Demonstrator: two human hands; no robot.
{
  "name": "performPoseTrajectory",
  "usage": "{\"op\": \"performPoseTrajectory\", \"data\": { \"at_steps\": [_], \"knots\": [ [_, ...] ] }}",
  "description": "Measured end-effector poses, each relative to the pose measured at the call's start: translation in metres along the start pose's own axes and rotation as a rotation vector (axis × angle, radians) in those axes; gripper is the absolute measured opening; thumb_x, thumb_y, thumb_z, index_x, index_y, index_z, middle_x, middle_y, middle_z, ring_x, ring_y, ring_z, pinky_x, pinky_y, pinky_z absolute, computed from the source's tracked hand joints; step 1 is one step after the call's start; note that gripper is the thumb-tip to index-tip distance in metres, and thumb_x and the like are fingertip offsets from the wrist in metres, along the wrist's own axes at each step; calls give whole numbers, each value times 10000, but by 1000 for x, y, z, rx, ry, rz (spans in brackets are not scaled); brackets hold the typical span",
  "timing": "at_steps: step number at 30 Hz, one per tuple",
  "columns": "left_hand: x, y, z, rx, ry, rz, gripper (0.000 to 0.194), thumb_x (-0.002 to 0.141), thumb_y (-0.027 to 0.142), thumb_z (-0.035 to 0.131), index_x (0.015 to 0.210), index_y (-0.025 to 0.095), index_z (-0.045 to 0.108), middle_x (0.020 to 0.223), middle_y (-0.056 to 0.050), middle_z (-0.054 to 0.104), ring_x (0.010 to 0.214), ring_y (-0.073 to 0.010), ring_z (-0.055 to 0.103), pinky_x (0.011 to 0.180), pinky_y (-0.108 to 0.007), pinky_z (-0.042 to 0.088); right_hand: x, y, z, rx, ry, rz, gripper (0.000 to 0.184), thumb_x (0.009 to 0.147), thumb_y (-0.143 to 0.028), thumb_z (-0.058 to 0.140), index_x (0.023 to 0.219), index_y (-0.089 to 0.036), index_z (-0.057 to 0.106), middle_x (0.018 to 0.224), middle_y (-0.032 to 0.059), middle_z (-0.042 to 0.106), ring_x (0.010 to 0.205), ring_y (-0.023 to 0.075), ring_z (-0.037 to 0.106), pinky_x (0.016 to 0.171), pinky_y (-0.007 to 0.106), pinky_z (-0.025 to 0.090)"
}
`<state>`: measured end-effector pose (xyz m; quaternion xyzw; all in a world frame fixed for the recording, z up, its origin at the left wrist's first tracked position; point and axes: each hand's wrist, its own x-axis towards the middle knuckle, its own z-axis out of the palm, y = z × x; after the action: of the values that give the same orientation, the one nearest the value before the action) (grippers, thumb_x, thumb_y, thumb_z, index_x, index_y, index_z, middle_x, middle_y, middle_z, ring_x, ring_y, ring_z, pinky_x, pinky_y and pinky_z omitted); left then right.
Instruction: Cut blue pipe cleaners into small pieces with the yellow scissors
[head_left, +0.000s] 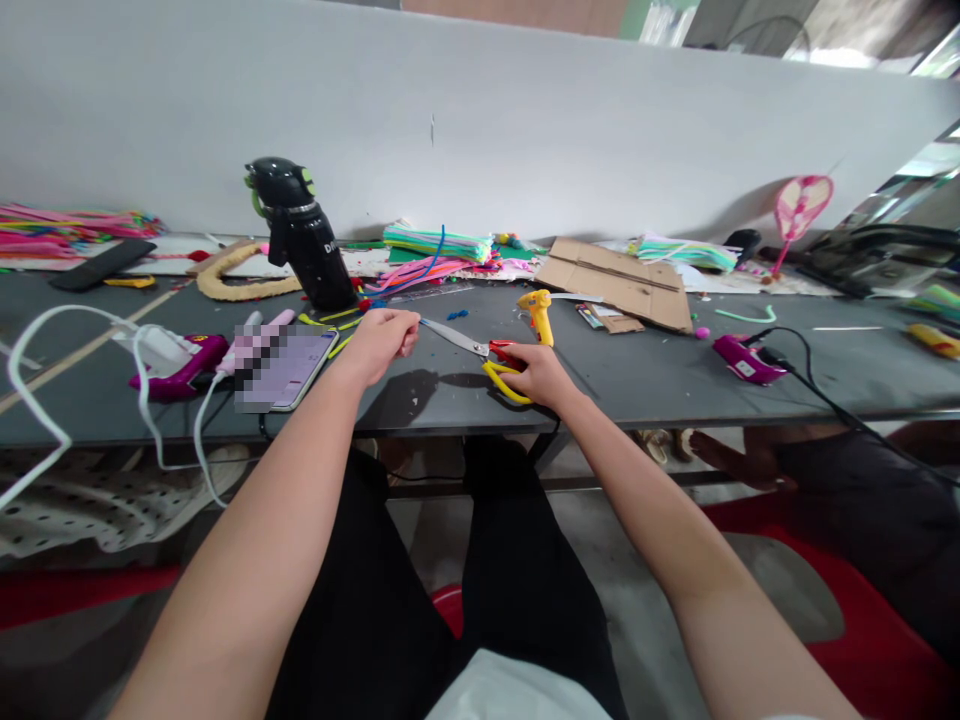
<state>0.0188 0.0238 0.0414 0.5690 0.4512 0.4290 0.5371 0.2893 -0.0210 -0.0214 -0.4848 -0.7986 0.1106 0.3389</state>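
Observation:
My right hand [536, 372] is wrapped round the handles of a pair of scissors [459, 338], one loop yellow and one red. The blades point left over the grey table, and their tips reach my left hand [386, 340]. That hand is closed, its fingers pinched together. A speck of blue shows between its fingertips and the blade tips, but what it holds is mostly hidden. Just behind it, a blue pipe cleaner [437, 258] curves upward. Small blue pieces [457, 315] lie beyond the blades. A yellow glue gun [538, 315] rests behind my right hand.
A black bottle [311, 245], a phone [304, 370] and a purple power strip [184, 368] with white cables are on the left. Flat cardboard [615, 280] and pipe cleaner bundles [439, 242] lie along the back panel. Another purple power strip [750, 358] sits right, near a seated person's leg.

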Motion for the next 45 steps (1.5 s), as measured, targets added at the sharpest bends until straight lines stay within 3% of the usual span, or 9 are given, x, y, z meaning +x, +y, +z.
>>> {"op": "performPoseTrajectory", "data": {
  "at_steps": [10,45],
  "knots": [
    [2,-1,-1,-56,-16,-45,273,779,257,627,574,167,470,509,31,398,446,-58,369,452,-201,280,1,-1,-1,-2,4,0,114,750,-271,664,746,-157,656,635,-24,486,602,105,364,595,258,305],
    [1,2,-1,-105,-21,-66,261,781,233,623,576,160,480,506,30,398,449,-60,365,450,-203,287,0,-2,-1,-3,16,39,149,752,-294,615,770,-154,663,656,0,549,611,118,417,597,260,324]
  ]
}}
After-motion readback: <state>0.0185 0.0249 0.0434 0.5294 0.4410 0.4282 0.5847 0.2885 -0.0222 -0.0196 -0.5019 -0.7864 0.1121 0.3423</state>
